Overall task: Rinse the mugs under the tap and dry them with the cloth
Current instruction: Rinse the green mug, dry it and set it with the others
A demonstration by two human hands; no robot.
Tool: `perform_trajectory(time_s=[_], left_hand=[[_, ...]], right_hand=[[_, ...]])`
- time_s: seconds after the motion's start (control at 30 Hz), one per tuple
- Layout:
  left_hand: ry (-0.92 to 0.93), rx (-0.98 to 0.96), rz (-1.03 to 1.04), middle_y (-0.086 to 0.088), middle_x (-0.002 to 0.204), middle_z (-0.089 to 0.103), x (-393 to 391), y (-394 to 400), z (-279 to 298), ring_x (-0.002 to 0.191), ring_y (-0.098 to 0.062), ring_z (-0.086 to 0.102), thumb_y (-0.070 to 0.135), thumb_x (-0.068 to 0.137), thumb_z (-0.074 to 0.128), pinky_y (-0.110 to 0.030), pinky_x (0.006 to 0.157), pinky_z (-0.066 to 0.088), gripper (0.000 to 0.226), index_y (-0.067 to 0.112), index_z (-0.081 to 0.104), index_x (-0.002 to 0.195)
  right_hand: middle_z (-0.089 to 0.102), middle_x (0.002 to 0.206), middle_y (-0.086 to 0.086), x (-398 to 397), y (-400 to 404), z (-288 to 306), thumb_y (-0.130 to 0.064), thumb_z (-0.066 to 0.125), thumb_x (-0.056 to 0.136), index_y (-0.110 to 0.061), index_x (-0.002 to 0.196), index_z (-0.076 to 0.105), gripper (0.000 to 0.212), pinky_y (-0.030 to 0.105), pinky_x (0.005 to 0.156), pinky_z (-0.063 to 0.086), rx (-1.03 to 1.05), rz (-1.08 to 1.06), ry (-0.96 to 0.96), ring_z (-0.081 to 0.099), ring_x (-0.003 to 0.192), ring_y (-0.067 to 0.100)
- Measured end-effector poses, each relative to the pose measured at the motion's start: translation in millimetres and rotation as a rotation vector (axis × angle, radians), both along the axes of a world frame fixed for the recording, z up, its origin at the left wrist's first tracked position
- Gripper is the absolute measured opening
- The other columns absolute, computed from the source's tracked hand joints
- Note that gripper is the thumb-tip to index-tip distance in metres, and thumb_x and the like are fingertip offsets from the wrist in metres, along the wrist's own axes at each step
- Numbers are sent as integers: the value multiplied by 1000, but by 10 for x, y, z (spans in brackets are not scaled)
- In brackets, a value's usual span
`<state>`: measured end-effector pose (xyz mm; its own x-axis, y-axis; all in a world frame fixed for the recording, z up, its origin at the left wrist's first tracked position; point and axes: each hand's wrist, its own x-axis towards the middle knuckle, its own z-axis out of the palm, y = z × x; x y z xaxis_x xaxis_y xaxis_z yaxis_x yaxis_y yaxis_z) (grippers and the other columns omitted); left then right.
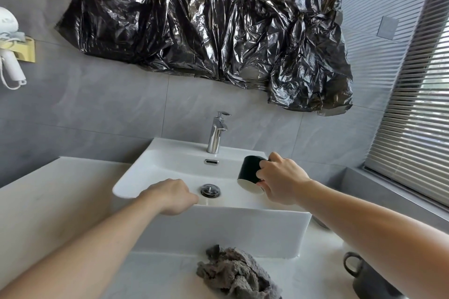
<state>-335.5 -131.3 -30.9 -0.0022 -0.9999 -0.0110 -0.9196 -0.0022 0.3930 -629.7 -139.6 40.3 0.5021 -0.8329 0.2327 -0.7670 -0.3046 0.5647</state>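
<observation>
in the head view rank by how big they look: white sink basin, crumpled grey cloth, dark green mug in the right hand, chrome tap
1. White rectangular ceramic sink basin, clearly largest.
2. Crumpled grey cloth, though it lies nearest the camera, which inflates it.
3 and 4. Dark green mug in the right hand and chrome tap look alike; unranked.

A dark green-black mug [250,172] with a cream-white inside hangs over a plain white basin [170,165] with a shiny chrome tap [216,133] and drain plug [210,190]. A fluffy grey cloth [235,272] and a matte dark grey mug [364,274] sit on a white countertop [48,189]. Behind, grey wall tiles [109,104] carry crinkled glossy black plastic sheeting [206,19].
</observation>
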Motion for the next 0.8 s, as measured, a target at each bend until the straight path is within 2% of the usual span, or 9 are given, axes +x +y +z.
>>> perform_trajectory(time_s=[0.13, 0.17, 0.23, 0.33, 0.43, 0.5, 0.57, 0.7, 0.8], left_hand=[[12, -20, 14, 5, 76, 55, -11, 24, 20, 68, -23, 49, 50, 70, 47, -29, 63, 37, 30, 20, 46, 66], [20, -47, 20, 8, 84, 61, -4, 23, 7, 75, -21, 56, 51, 70, 47, -29, 69, 45, 29, 23, 54, 72], [53, -106, 25, 18, 108, 65, 8, 35, -13, 100, -18, 63, 58, 71, 48, -34, 88, 53, 40, 38, 64, 101], [114, -198, -16, 28, 127, 55, -3, 82, -2, 110, -9, 60, 70, 69, 53, -36, 93, 50, 67, 46, 51, 131], [317, -260, -120, 33, 133, 46, 7, 156, 71, 110, 8, 56, 76, 63, 67, -29, 87, 50, 83, 49, 43, 138], [491, -286, -188, 34, 136, 42, 29, 227, 149, 118, 9, 52, 74, 60, 76, -24, 87, 50, 91, 50, 40, 140], [578, -311, -250, 34, 140, 42, 17, 306, 277, 123, 8, 51, 71, 59, 82, -22, 92, 49, 94, 51, 40, 141], [705, -274, -395, 28, 137, 55, -149, 438, 599, 130, 3, 52, 54, 63, 88, -28, 106, 47, 84, 46, 50, 137], [801, -150, -558, 6, 127, 72, -239, 524, 772, 123, -13, 65, 23, 77, 86, -26, 95, 56, 58, 28, 62, 130]], right_hand=[[58, 103, -6, -18, 2, -8, -43, 44, 105, -28, 95, 64, 27, 36, 70, 42, 20, -4, -199, 48, 108, 25], [60, 101, -8, -17, 8, -4, -43, 45, 105, -28, 90, 62, 27, 36, 71, 46, 20, -4, -291, 50, 104, 24], [64, 94, -8, -16, 29, -1, -43, 48, 103, -25, 82, 63, 32, 37, 70, 48, 19, -3, -533, 56, 91, 24], [63, 71, -4, -16, 102, 16, -40, 53, 101, -20, 66, 57, 41, 35, 61, 43, 110, 13, -957, 54, 69, 24], [72, 76, 2, 2, 199, 81, -41, 53, 104, -12, 74, 66, 44, 38, 72, 58, 304, 78, -1325, 66, 76, 22], [70, 74, -4, 31, 240, 106, -41, 52, 107, -10, 84, 72, 44, 40, 79, 62, 491, 137, -1510, 69, 80, 17], [67, 74, -6, 92, 284, 124, -40, 48, 109, -12, 97, 75, 40, 35, 77, 61, 663, 175, -1594, 72, 80, 15], [61, 78, -1, 251, 398, 135, -38, 51, 101, -17, 104, 75, 32, 26, 69, 58, 866, 200, -1640, 78, 89, 26], [59, 76, -2, 327, 493, 134, -43, 52, 93, -18, 121, 73, 42, 26, 68, 57, 1064, 250, -1670, 75, 92, 30]])
